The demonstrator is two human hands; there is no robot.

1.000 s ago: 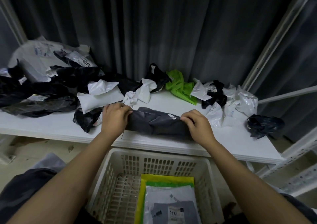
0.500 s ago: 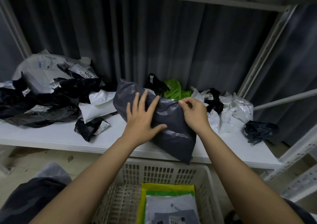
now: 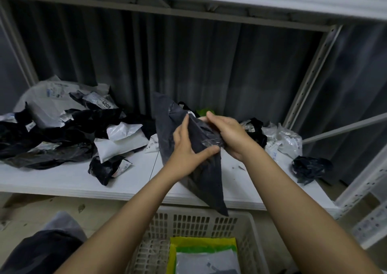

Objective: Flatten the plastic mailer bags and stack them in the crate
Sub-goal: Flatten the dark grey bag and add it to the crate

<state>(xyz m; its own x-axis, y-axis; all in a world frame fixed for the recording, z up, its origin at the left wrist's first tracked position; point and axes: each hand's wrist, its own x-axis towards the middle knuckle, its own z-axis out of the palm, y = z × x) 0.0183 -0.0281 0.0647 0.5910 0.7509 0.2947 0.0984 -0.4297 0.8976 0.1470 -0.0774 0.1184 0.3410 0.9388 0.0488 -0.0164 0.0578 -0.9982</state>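
Since half a second ago the grey mailer bag (image 3: 201, 169) has lifted off the surface (image 3: 62, 179) and now hangs above the crate (image 3: 209, 221). The left hand (image 3: 186, 148) grips its middle; the right hand (image 3: 228, 135) pinches its upper edge. Flattening seems underway; next, likely smoothing it before lowering it onto the stack (image 3: 205, 257) inside the crate.

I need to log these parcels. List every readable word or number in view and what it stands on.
"4009": white label on a black crumpled bag in the left pile, printed upside down.
All other labels, on the shelf bags and on the grey mailer in the crate: too small or blurred to read.
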